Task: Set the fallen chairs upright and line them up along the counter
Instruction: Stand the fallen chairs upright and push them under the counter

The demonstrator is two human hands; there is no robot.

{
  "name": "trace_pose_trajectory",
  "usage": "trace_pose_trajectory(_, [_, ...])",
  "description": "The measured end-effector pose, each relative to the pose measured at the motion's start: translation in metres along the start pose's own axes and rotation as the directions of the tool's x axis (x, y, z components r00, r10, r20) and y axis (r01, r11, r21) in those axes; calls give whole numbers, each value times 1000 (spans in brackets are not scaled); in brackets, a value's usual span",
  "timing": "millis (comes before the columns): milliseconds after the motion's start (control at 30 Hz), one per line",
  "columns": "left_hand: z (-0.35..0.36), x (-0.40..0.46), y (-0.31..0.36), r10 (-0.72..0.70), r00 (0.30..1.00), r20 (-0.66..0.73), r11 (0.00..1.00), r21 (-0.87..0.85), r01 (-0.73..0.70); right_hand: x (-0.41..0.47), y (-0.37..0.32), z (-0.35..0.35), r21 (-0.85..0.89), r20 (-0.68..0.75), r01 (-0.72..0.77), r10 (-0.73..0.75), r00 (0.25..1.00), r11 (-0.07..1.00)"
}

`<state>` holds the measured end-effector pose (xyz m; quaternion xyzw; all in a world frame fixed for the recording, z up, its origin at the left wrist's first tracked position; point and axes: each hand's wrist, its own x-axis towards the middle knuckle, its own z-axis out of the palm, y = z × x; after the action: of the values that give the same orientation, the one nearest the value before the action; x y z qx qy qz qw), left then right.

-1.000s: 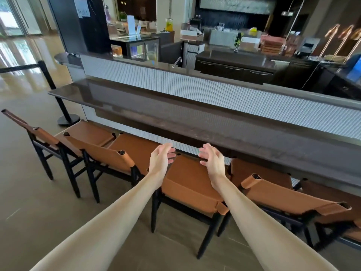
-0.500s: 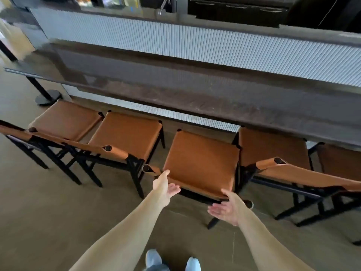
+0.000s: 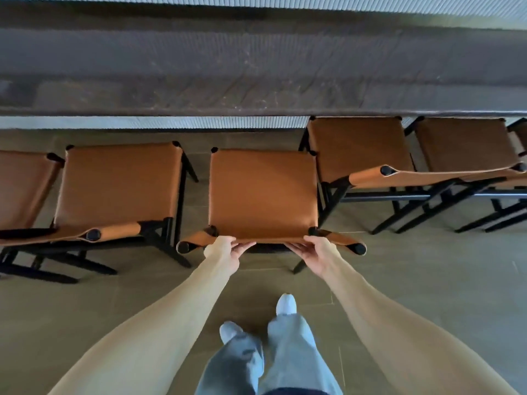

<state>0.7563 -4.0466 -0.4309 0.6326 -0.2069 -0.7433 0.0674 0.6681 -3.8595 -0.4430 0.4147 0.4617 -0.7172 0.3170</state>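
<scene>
**Middle chair in hand, two seats deeper than the rest**

Olive-grey floor tiles (image 3: pixel 427 280) are running under a long dark stone counter (image 3: pixel 256 75) with a pale ribbed front, and five tan leather chairs on black frames are standing upright along it. None is lying on its side within this view, so you are judging the righting done here and the lining-up still open.

You are holding the middle tan leather chair with black wooden legs (image 3: pixel 263 195) by the near edge of its sling back. Your left hand (image 3: pixel 228 249) is curling over that edge just inside the left post, and your right hand (image 3: pixel 316 252) is gripping it near the right post; the fingertips look tucked under the leather, though the angle is making that hard to confirm.

The row is not even. The neighbouring tan chair on your left (image 3: pixel 119 186) is sitting roughly level with yours, both clear of the counter's edge. The two tan chairs on your right (image 3: pixel 359 149) and (image 3: pixel 462 146) are pushed further in, their seats tucked partly beneath the overhang.

Next you are probably needing to slide this chair straight forward until its seat matches those two, keeping both hands pulling evenly so it does not swing into either neighbour. The gap on the right is looking tight.
</scene>
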Motion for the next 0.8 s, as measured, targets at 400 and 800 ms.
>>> trace_pose_trajectory(400, [69, 39, 84, 147, 989, 21, 989, 3, -148, 51, -47, 95, -42, 116, -1, 6, 993, 999])
trace_pose_trajectory(800, [100, 71, 145, 148, 988, 38, 988, 27, -149, 91, -70, 164, -63, 169, 46, -35, 985, 997])
